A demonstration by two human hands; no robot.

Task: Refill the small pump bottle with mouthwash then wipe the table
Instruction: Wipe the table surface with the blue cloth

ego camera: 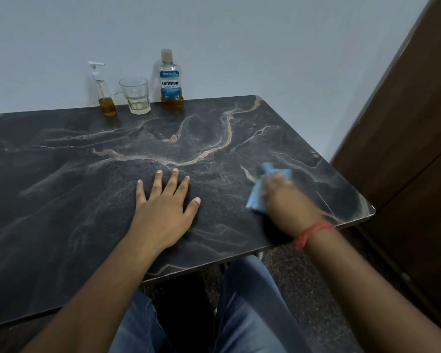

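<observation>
A small clear pump bottle (104,94) with amber liquid in its bottom stands at the back of the dark marble table (87,159), pump head on. To its right stands the mouthwash bottle (171,80), capped, with a little amber liquid left. My right hand (288,202), blurred by motion, presses a light blue cloth (259,192) onto the table near the right edge; whether its fingers curl round the cloth is unclear. My left hand (163,210) rests flat on the table's middle, fingers spread.
An empty-looking drinking glass (135,95) stands between the two bottles. A pale wall rises behind the table. A dark wooden door or cabinet (405,138) stands close to the table's right corner. My knees in jeans sit under the front edge.
</observation>
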